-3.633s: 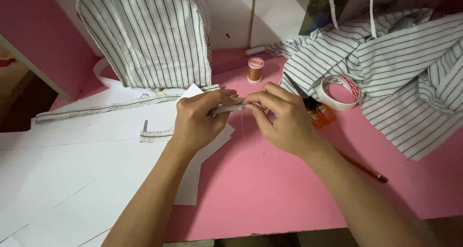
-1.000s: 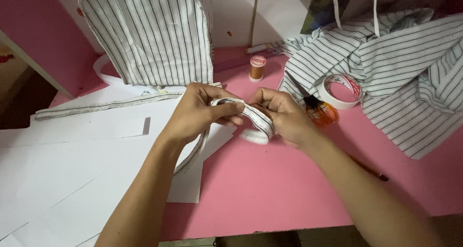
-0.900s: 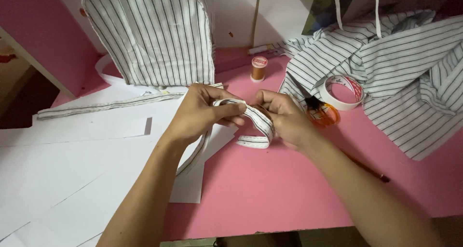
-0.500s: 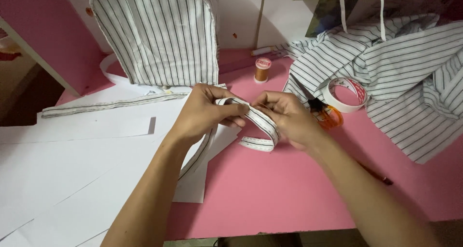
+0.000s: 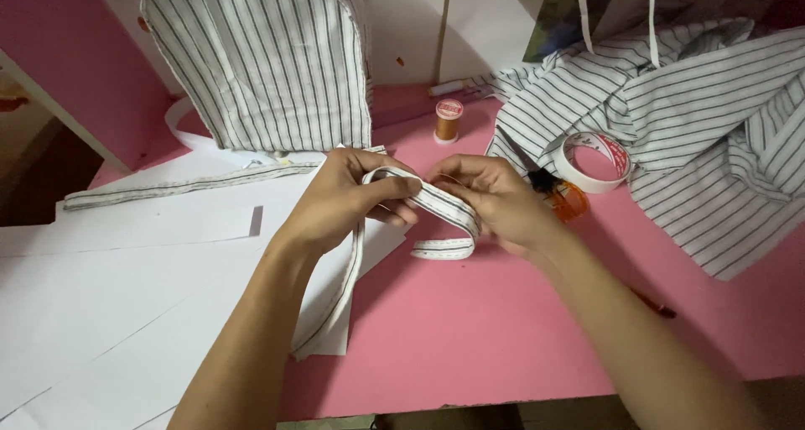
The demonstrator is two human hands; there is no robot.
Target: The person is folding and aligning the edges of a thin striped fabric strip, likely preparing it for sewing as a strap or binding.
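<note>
Striped cotton, soft and thin, is what both hands are working here: a narrow white fabric strap with dark pinstripes (image 5: 436,208), pinched just above the pink tabletop (image 5: 503,338) at the middle of the view. The left hand (image 5: 340,199) is curled closed on the strap's upper fold, thumb on top and fingers tucked under, while one long tail drops from it and trails down over the white paper pattern sheets (image 5: 126,287) towards the table's near edge. The right hand (image 5: 495,203) is closed too, fingertips nipping the strap just beside the left, and past that grip the band loops down and doubles back so its short end lies flat on the table. Judging by how it drapes, this strap is very light and limp, with no stiffness to hold a shape by itself; it looks likely to twist or slide through loose fingers, so a firm pinch across its flat width, close to the fold, seems the sound place to hold it. Around the hands: an orange spool of thread (image 5: 448,120) standing upright behind, a roll of white tape (image 5: 594,161) to the right, scissors with orange handles (image 5: 549,187) partly hidden by the right hand, and a heap of striped cloth (image 5: 713,128) further right
</note>
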